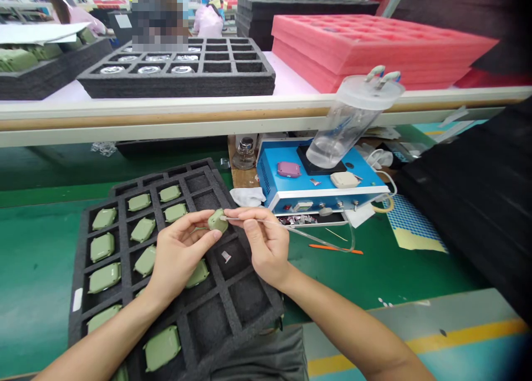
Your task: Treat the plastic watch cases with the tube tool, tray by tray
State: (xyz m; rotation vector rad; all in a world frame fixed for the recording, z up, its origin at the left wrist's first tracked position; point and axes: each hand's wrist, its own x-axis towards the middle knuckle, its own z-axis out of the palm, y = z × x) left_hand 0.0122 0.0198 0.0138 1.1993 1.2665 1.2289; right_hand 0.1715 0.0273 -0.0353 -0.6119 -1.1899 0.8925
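Note:
A small green plastic case (217, 221), like a watch housing, is pinched in my left hand (178, 253) between thumb and fingers, tilted up on its side. My right hand (268, 250) is closed around the end of a thin clear tube (310, 238), whose tip meets the edge of the case. The tube curves back toward a blue control box (320, 176). Beneath both hands lies a black foam tray (230, 273) with compartments, several of them holding similar green cases (162, 348). One compartment has a tiny metallic piece (226, 256) in it.
On the blue box stand a clear cylinder (344, 126), a purple case (288, 169) and a cream case (344, 179). An orange stick (336, 249) lies on the green bench. Above runs a shelf with a foam tray (178, 84) and red foam blocks (357, 54). A person sits beyond.

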